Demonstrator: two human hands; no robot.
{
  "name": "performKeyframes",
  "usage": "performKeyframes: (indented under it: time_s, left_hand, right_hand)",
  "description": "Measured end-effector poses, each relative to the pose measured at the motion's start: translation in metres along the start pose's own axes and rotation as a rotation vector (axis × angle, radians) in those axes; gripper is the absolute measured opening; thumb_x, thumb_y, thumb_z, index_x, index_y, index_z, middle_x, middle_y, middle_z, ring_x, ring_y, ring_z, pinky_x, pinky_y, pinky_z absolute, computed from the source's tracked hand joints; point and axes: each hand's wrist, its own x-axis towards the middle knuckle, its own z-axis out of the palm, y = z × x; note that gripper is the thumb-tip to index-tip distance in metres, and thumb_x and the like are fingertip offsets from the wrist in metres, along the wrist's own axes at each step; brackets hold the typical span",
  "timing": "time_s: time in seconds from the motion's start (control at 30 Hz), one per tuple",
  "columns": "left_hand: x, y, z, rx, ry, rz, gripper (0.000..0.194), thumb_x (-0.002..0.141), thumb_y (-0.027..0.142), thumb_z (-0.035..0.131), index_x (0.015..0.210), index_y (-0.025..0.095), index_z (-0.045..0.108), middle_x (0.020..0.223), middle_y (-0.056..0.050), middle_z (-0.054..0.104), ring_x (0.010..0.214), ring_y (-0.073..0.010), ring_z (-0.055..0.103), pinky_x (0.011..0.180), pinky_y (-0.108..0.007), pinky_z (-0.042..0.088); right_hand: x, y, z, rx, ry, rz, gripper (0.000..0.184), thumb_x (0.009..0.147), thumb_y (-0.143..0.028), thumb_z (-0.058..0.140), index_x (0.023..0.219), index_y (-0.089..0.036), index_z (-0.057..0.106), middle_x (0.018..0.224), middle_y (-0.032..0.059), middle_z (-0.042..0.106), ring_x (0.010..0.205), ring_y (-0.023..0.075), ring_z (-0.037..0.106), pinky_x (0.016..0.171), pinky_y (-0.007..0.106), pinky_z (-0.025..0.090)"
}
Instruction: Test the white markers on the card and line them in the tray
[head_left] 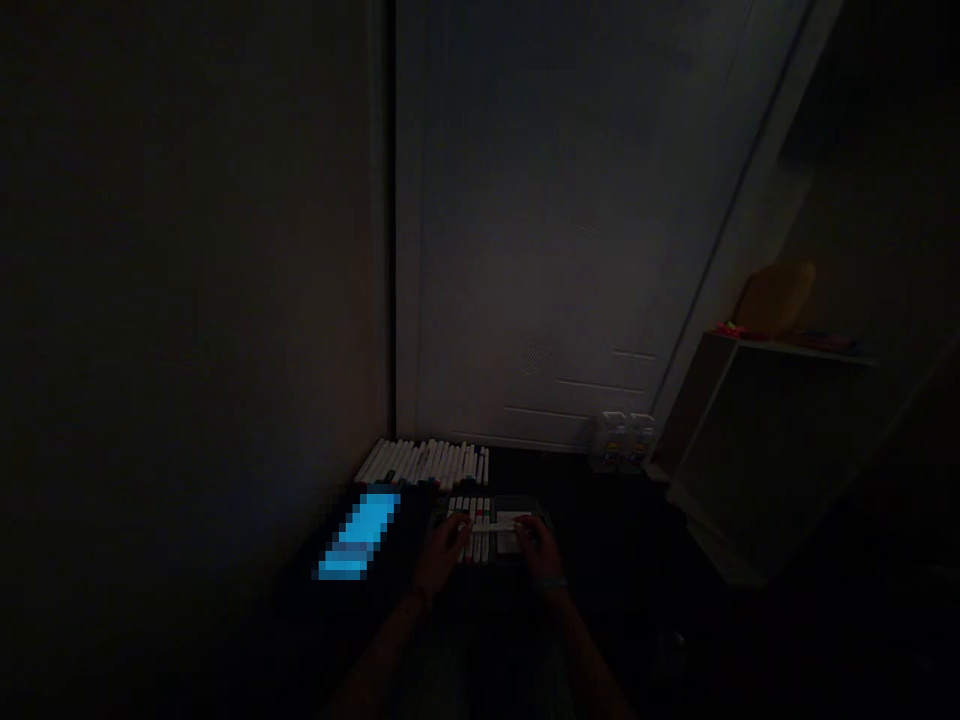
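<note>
A white marker (493, 527) lies level between my two hands. The fingers of my left hand (441, 548) are closed on one end, and those of my right hand (538, 548) pinch the other. Under it is a dark, clear-looking tray (525, 498). Several white markers (478, 549) with coloured marks stand side by side in its left part. A pale, flat white piece (506, 543) lies in the right part, partly covered by my right hand. Dim light hides the finer details.
Behind the tray, several white markers (427, 462) form a row on the dark table. A bright blue, pixelated screen (360, 535) lies at the left. Two clear bottles (619, 445) stand at the back right by the wall. Farther right is a pale cabinet (787, 450) with an orange object (776, 297) on top.
</note>
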Motion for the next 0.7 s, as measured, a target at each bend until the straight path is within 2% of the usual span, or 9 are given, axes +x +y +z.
performKeyframes:
  time_s: [0.17, 0.33, 0.53, 0.7]
  left_hand:
    - [0.0014, -0.0018, 0.0014, -0.009, 0.025, -0.018, 0.035, 0.076, 0.045, 0.04, 0.093, 0.019, 0.057, 0.081, -0.002, 0.064, 0.074, -0.0158, 0.059, 0.067, -0.023, 0.043]
    - [0.0005, -0.002, 0.0011, -0.012, 0.024, 0.003, 0.031, 0.077, 0.042, 0.04, 0.091, 0.02, 0.057, 0.08, -0.001, 0.064, 0.075, -0.0156, 0.059, 0.069, -0.024, 0.043]
    - [0.0012, -0.0046, 0.0023, 0.001, 0.01, 0.011, 0.033, 0.078, 0.042, 0.039, 0.092, 0.019, 0.058, 0.079, -0.001, 0.064, 0.073, -0.0156, 0.059, 0.068, -0.024, 0.043]
    - [0.002, -0.0054, 0.0024, 0.016, 0.015, 0.005, 0.035, 0.076, 0.043, 0.041, 0.094, 0.02, 0.06, 0.089, -0.003, 0.065, 0.081, -0.0165, 0.059, 0.072, -0.025, 0.044]
  right_hand:
    - [0.0004, -0.0056, -0.0023, 0.058, -0.022, 0.004, 0.032, 0.084, -0.042, 0.041, 0.09, -0.019, 0.062, 0.088, 0.0039, 0.065, 0.082, 0.0172, 0.058, 0.072, 0.025, 0.045]
    - [0.0, -0.0083, -0.0033, 0.031, -0.028, 0.005, 0.033, 0.085, -0.042, 0.039, 0.092, -0.02, 0.062, 0.09, 0.0038, 0.065, 0.085, 0.0175, 0.058, 0.074, 0.025, 0.044]
    - [-0.0008, -0.0065, -0.0022, 0.011, -0.031, 0.026, 0.034, 0.085, -0.042, 0.037, 0.092, -0.02, 0.061, 0.086, 0.0042, 0.065, 0.077, 0.0167, 0.059, 0.067, 0.023, 0.044]
    - [-0.0005, -0.0068, -0.0029, 0.013, -0.04, 0.001, 0.036, 0.086, -0.043, 0.035, 0.088, -0.02, 0.062, 0.083, 0.0032, 0.065, 0.076, 0.016, 0.058, 0.066, 0.023, 0.044]
